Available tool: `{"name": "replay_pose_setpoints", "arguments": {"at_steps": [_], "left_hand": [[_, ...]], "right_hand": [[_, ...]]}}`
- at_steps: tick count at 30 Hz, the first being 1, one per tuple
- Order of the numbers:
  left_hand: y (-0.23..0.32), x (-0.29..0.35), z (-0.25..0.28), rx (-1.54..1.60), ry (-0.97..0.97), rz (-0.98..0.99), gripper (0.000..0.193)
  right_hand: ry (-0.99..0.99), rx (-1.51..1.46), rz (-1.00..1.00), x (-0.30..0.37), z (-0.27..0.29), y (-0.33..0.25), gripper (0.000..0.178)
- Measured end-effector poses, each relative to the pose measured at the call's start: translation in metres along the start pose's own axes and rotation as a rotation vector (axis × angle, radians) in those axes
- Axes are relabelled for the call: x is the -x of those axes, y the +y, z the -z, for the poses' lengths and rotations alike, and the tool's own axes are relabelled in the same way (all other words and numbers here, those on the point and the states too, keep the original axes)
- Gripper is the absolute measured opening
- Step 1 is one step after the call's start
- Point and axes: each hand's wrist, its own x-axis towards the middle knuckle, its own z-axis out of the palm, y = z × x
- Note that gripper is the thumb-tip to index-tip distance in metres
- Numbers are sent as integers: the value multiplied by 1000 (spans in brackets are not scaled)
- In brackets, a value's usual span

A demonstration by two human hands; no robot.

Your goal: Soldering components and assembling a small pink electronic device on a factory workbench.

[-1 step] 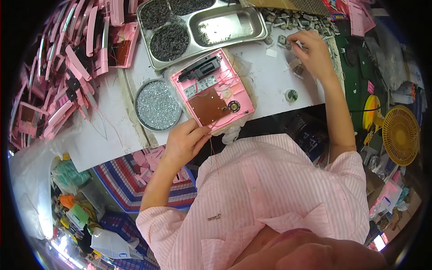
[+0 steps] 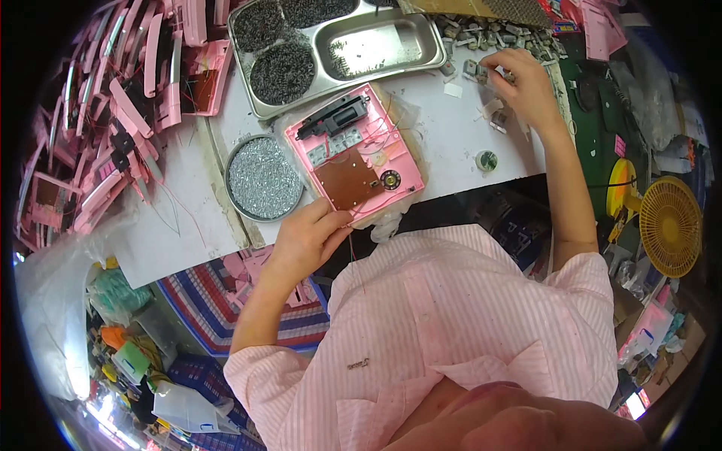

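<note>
Head view, landmark case [image 2: 412,174]: on table [image 2: 451,143], near side at table edge. Left hand [image 2: 303,231] at near-left corner, fingers narrow; cannot tell if case or wire [image 2: 351,244] pinched. Right hand [image 2: 529,89] right of case, fingers curled narrow by motors [image 2: 470,68]; contents hidden.

Risks, judged: wire hangs past edge, may snag or tear; case may tip if pressed there; bumped dish [image 2: 228,180], just left, might spill. Tray [image 2: 391,45] limits far side. Most room right of case, up to 1 jar [image 2: 486,160].
</note>
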Motion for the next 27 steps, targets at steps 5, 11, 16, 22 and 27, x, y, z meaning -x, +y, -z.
{"name": "replay_pose_setpoints", "arguments": {"at_steps": [5,11,16,22,27], "left_hand": [[18,-63,59,154,-275,78,15],[-31,-193,45,-440,197,-76,15],[-45,-245,37,-640,-181,117,22],[-41,-251,35,-702,-107,50,23],[-27,-232,46,-314,137,107,20]], "right_hand": [[37,157,29,-4,-9,9,26],[-7,-11,-162,1,0,-6,23],[-83,-29,-100,27,8,-16,21],[-94,42,-11,38,14,-5,23],[-132,123,169,47,10,-10,22]]}}
